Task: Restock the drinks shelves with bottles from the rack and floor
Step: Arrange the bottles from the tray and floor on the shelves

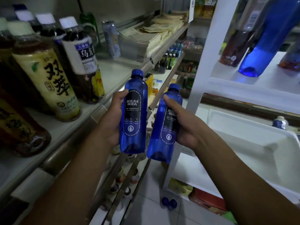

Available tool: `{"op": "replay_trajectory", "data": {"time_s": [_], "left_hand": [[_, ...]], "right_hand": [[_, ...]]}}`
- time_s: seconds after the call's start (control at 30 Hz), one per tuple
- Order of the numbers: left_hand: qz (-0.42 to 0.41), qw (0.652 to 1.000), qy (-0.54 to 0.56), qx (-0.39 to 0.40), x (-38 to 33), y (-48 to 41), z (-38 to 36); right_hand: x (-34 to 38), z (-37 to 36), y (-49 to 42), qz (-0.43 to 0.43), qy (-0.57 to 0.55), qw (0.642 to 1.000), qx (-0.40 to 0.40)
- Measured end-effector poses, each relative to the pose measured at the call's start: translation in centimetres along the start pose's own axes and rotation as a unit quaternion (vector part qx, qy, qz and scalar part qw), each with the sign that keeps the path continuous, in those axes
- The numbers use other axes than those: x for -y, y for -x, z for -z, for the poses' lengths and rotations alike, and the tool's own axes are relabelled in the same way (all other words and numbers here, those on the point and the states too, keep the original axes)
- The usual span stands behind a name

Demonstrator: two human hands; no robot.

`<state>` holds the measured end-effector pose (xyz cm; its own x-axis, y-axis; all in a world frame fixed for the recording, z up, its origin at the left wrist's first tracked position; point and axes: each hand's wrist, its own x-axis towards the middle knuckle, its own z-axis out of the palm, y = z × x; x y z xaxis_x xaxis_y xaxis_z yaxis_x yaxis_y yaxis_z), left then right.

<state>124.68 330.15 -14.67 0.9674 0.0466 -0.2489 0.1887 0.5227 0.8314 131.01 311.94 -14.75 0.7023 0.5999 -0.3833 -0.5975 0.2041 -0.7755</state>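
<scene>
I hold two blue soda bottles with dark labels upright in front of me. My left hand (114, 116) grips the left blue bottle (134, 127) around its middle. My right hand (183, 125) grips the right blue bottle (164, 137), thumb across its front. Both bottles hang in the aisle between the grey drinks shelf (112, 73) on the left and the white rack (253, 88) on the right. Another blue bottle (266, 44) leans on the rack's upper tier. Two blue caps (168, 202) show on the floor below.
Tea bottles (47, 82) crowd the left end of the drinks shelf; a lone bottle (111, 39) stands further back beside stacked paper bags (146, 38). Lower shelves hold small jars (120, 177). A small bottle (280, 122) sits on the rack's middle tier. Tiled floor (146, 192) lies between.
</scene>
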Motion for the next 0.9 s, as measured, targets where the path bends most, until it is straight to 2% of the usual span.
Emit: {"op": "replay_trajectory", "data": {"time_s": [0.2,0.33,0.43,0.53,0.63,0.8,0.9], "left_hand": [[-0.044,0.996,-0.008,-0.077,0.9,1.0,-3.8],[-0.086,0.982,0.019,-0.165,0.4,1.9,-6.5],[-0.104,0.976,0.006,-0.192,-0.8,2.8,-8.4],[-0.132,0.962,-0.066,-0.228,-2.3,3.6,-10.6],[-0.164,0.928,-0.182,-0.28,-5.0,4.2,-12.7],[-0.169,0.874,-0.354,-0.286,-12.1,3.7,-15.6],[-0.148,0.86,-0.39,-0.293,-15.8,2.0,-16.5]], "right_hand": [[3.1,1.4,-0.3,-0.036,0.022,0.994,0.098],[5.0,1.7,0.2,-0.02,0.064,0.982,0.179],[6.3,1.6,0.4,-0.002,0.074,0.972,0.222],[7.1,1.0,0.6,0.026,0.099,0.965,0.24],[8.3,0.5,0.9,0.06,0.106,0.965,0.231],[11.2,-0.6,0.5,0.138,0.123,0.96,0.212],[12.5,-1.7,-0.3,0.145,0.106,0.963,0.201]]}}
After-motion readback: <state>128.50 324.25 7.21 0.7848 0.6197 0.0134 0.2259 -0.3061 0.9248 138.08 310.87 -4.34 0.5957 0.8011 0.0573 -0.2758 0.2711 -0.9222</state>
